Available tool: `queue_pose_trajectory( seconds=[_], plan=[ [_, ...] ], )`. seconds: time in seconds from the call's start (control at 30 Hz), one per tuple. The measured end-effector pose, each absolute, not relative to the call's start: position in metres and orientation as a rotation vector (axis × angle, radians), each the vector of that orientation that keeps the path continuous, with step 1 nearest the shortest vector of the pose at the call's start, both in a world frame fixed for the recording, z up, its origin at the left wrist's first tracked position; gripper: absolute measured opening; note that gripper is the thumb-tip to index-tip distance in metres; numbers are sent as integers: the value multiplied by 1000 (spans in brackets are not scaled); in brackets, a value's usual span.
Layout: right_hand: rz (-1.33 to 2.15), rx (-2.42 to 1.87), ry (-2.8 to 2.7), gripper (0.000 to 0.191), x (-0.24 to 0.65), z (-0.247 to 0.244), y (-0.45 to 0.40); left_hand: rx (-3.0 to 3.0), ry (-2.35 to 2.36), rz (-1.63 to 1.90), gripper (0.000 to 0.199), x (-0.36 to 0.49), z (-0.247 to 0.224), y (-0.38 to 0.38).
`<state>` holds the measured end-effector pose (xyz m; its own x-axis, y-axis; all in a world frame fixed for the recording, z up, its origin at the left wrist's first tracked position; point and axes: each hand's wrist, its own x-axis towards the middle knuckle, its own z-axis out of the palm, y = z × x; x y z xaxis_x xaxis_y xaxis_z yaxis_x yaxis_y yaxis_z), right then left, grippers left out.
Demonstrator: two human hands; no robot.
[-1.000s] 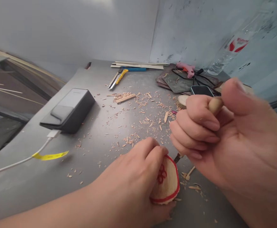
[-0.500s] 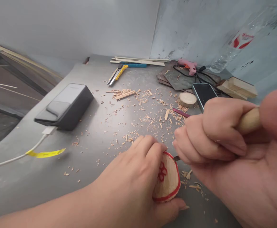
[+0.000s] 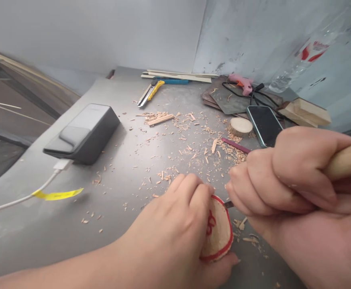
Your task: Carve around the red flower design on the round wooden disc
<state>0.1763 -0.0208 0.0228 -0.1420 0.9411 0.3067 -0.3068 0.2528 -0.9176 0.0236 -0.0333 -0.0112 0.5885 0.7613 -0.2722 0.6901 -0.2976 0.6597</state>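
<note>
My left hand (image 3: 178, 224) is closed around a round wood slice (image 3: 223, 230) with a red painted rim and a red looped drawing on its face, part of which the fingers hide. My right hand (image 3: 296, 180) is wrapped round the pale wooden handle (image 3: 345, 161) of a carving tool. The tool's narrow metal blade (image 3: 229, 204) shows beyond the little finger, its end at the slice's upper right rim. The exact blade shape cannot be made out.
Wood shavings (image 3: 160, 119) litter the grey table. A yellow utility knife (image 3: 151, 94), a purple stick (image 3: 235, 145), a bare wood slice (image 3: 241, 126), a phone (image 3: 264, 124), a pink glue gun (image 3: 241, 83) and a bottle (image 3: 302, 60) lie beyond. At left stands a power bank (image 3: 83, 134).
My right hand has shifted slightly right and down with the tool. The slice and my left hand have moved a little right, and the slice is turned slightly.
</note>
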Motion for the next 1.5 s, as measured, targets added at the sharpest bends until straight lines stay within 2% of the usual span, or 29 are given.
queue_pose_trajectory(
  seconds=[0.2,0.4,0.5,0.63,0.8,0.93,1.23,1.5],
  plan=[
    [1168,-779,-1252,63,179,25,-24,2045,1160,163,31,25,-10,-33],
    [1121,-666,-1342,62,169,23,-28,2048,1182,220,32,26,-14,-39],
    [942,-873,-1267,60,160,21,-30,2069,1167,262,33,26,-18,-38],
    [1126,-937,-1348,58,157,25,-18,2134,1074,353,33,26,-23,-37],
    [1463,-1043,-986,55,154,34,6,2192,1094,363,25,27,-24,-40],
    [1520,-1149,-833,52,156,31,16,2235,1105,321,25,28,-22,-41],
    [1785,-1155,-892,54,156,23,32,2303,1140,414,22,29,-28,-47],
    [2081,-1138,-676,55,161,4,50,2180,1124,375,19,29,-26,-43]
  ],
)
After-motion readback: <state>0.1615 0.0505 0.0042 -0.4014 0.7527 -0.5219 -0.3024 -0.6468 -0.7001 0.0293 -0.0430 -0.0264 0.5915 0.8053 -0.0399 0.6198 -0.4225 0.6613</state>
